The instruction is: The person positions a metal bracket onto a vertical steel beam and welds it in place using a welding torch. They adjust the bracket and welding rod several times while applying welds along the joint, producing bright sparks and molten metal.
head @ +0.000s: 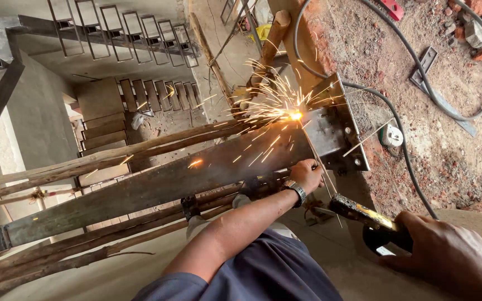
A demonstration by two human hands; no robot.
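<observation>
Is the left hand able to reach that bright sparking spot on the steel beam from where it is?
Probably yes: the left hand already rests on the steel beam, and nothing solid blocks the sparking spot.

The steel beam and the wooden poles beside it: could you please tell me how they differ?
The steel beam is flat-faced, dark grey and straight-edged; the wooden poles are round, pale brown and slightly crooked. Sparks burst at the beam's end by the metal plate, where the left hand rests; none burst from the poles. Both slant the same way, side by side.

Sparks hide the weld point (294,116); the right hand (447,256) is cut off by the frame edge.
</observation>
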